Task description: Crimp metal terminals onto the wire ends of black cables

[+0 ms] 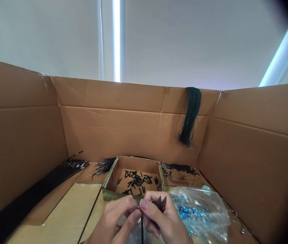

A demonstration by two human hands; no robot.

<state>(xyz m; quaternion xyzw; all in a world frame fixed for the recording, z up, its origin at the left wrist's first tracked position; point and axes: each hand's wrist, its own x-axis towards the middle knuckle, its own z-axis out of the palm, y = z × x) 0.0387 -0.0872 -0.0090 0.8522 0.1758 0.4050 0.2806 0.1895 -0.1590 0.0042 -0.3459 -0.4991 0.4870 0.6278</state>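
The left hand (116, 217) and right hand (164, 218), lower centre, together pinched a cord (142, 232), probably for fine control; the right also held dark pieces (161, 203). The box (109, 195) sat just beyond, likely for reach.

head view | legible text, labels, brands — 0 | numbers, signs — 0

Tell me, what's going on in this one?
A person's left hand and right hand meet, pinching a small shiny piece too small to identify; a thin black cord runs down below them. The right hand also holds dark pointed pieces. Just beyond sits an open box with short black pieces scattered inside. A clear plastic bag with blue contents lies to the right.
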